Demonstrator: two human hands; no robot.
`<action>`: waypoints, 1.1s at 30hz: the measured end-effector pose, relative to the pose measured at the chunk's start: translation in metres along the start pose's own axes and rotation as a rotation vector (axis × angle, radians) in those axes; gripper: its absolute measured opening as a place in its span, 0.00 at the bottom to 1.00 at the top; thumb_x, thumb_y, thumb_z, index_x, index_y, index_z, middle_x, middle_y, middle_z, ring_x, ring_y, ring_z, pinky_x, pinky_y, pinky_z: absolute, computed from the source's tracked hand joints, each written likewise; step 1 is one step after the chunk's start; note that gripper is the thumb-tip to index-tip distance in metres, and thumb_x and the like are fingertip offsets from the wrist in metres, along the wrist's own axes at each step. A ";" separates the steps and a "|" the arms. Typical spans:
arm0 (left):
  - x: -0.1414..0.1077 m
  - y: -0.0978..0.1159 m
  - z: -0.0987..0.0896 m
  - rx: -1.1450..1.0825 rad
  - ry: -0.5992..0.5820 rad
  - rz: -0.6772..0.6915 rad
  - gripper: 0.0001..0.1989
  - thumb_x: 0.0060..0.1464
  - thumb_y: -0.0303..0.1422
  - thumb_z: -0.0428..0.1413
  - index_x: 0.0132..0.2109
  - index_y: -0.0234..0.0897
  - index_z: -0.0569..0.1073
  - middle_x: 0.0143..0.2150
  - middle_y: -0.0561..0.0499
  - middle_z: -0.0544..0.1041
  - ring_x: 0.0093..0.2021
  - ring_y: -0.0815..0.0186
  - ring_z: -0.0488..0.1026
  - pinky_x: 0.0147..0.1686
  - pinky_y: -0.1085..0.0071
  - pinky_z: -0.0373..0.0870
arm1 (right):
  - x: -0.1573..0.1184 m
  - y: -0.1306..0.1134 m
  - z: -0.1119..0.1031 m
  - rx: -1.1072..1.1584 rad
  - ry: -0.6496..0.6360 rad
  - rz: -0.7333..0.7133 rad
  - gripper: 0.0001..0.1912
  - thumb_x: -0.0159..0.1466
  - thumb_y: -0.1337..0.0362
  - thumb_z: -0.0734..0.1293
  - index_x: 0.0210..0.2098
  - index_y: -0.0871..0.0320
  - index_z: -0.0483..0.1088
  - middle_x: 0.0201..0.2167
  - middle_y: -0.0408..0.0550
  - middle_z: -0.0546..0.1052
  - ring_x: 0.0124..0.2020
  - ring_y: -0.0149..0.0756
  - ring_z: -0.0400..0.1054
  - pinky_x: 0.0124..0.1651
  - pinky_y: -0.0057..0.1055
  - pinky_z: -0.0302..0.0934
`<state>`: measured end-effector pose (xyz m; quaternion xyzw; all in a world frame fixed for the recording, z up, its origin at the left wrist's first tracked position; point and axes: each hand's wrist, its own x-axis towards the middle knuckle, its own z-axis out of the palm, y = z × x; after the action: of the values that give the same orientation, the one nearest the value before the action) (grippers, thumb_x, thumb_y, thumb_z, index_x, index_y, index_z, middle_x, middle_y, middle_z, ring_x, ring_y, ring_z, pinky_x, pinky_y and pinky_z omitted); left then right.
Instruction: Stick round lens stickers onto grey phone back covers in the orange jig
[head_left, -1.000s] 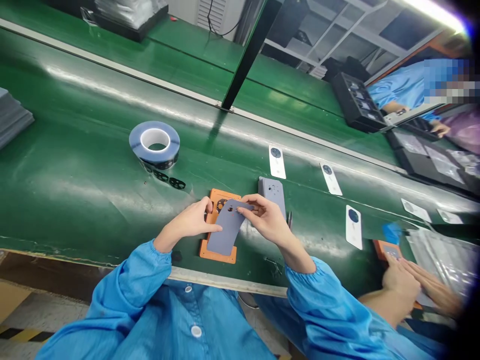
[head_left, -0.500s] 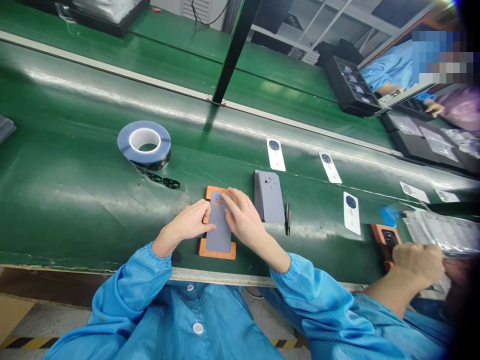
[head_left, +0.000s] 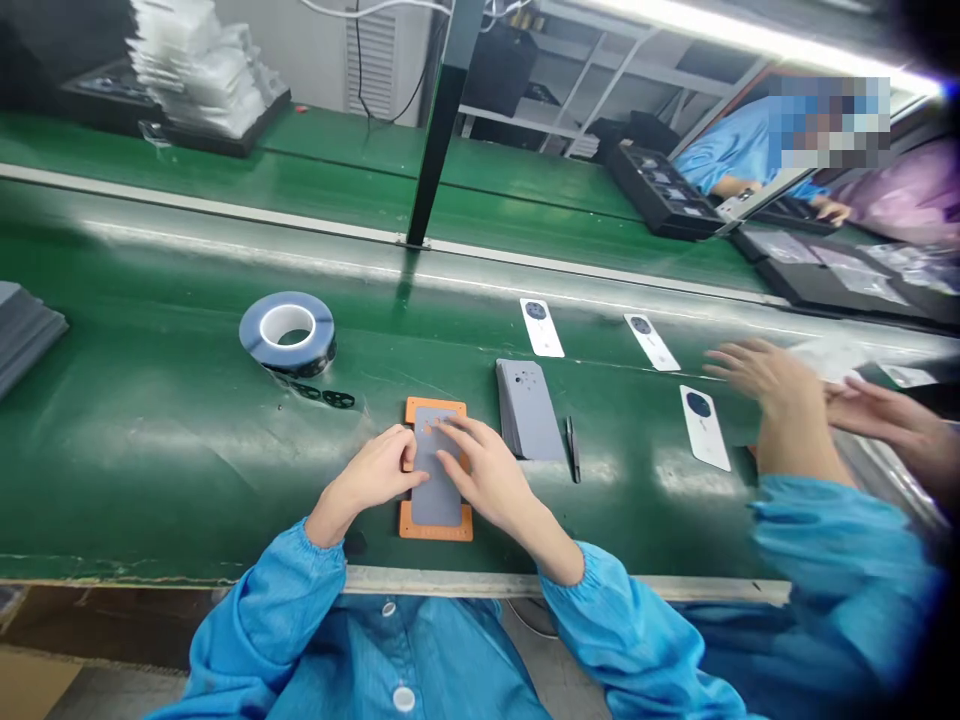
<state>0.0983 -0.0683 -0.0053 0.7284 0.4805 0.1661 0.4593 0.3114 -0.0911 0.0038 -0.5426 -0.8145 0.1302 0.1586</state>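
Grey sheet [head_left: 436, 500] on orange jig [head_left: 435, 533]; right hand [head_left: 491, 480] spread, left hand [head_left: 375, 470] curled, its hold I cannot tell; uneven pressing could skew the sheet.

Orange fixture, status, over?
Left hand and right hand on gray sheet, neither gripping it. Sheet lying in orange fixture. Nothing on top except the hands; black tweezers off to the right.

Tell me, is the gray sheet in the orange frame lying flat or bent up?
Flat: the gray sheet lies evenly within the orange frame, with no edge visibly curling.
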 end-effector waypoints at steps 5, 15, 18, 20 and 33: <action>-0.018 0.028 0.006 0.167 0.140 -0.120 0.11 0.56 0.35 0.59 0.33 0.42 0.62 0.38 0.54 0.70 0.27 0.67 0.68 0.30 0.67 0.61 | -0.023 0.009 -0.001 0.125 -0.021 0.097 0.23 0.72 0.57 0.62 0.64 0.56 0.65 0.57 0.59 0.75 0.58 0.53 0.70 0.61 0.55 0.65; -0.040 0.030 0.004 -0.268 0.241 -0.192 0.27 0.64 0.45 0.51 0.66 0.42 0.60 0.50 0.45 0.80 0.43 0.59 0.79 0.38 0.67 0.73 | -0.039 -0.027 -0.042 0.593 -0.074 0.120 0.21 0.73 0.56 0.61 0.65 0.47 0.64 0.63 0.50 0.72 0.64 0.45 0.67 0.66 0.48 0.63; -0.041 0.018 0.005 -0.396 0.273 -0.193 0.25 0.63 0.38 0.52 0.66 0.42 0.60 0.43 0.48 0.82 0.37 0.61 0.79 0.33 0.69 0.72 | -0.032 -0.026 -0.036 0.608 -0.067 0.188 0.20 0.72 0.56 0.62 0.61 0.51 0.67 0.58 0.53 0.76 0.58 0.48 0.71 0.62 0.50 0.65; -0.039 0.015 0.006 -0.467 0.319 -0.188 0.26 0.61 0.34 0.54 0.65 0.41 0.60 0.40 0.49 0.81 0.33 0.63 0.78 0.30 0.71 0.70 | -0.026 -0.025 -0.029 0.672 -0.143 0.224 0.21 0.71 0.56 0.64 0.62 0.52 0.67 0.54 0.54 0.78 0.53 0.47 0.74 0.57 0.48 0.69; -0.047 0.009 -0.027 -0.246 0.703 -0.179 0.32 0.61 0.44 0.55 0.69 0.39 0.60 0.35 0.51 0.77 0.33 0.63 0.76 0.31 0.71 0.70 | 0.118 0.016 -0.008 0.811 -0.103 0.266 0.24 0.60 0.70 0.68 0.56 0.63 0.72 0.34 0.48 0.82 0.32 0.35 0.77 0.39 0.31 0.71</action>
<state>0.0623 -0.0958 0.0256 0.5214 0.6468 0.4217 0.3632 0.2851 0.0238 0.0187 -0.5294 -0.6273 0.4861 0.3000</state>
